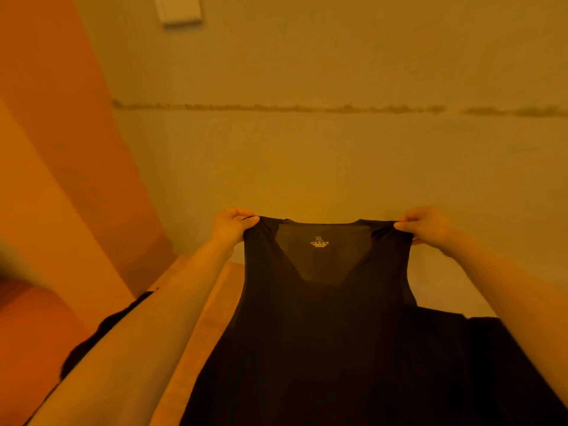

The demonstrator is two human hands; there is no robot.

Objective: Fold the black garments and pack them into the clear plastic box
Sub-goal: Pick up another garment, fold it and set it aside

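A thin black sleeveless top (322, 327) with an XL print inside the neckline hangs spread out in front of me. My left hand (233, 226) pinches its left shoulder strap and my right hand (424, 226) pinches the right one, both raised at the same height. The top's lower part drapes down toward me and runs out of the frame. More black fabric (479, 348) lies behind it at the lower right. The clear plastic box is not in view.
A pale wall (338, 155) with a dark horizontal seam fills the background. An orange panel (61, 149) stands at the left. A wooden edge (203, 318) runs under my left forearm. Dark fabric (101, 330) shows at the lower left. A white wall fitting (178, 9) sits at top.
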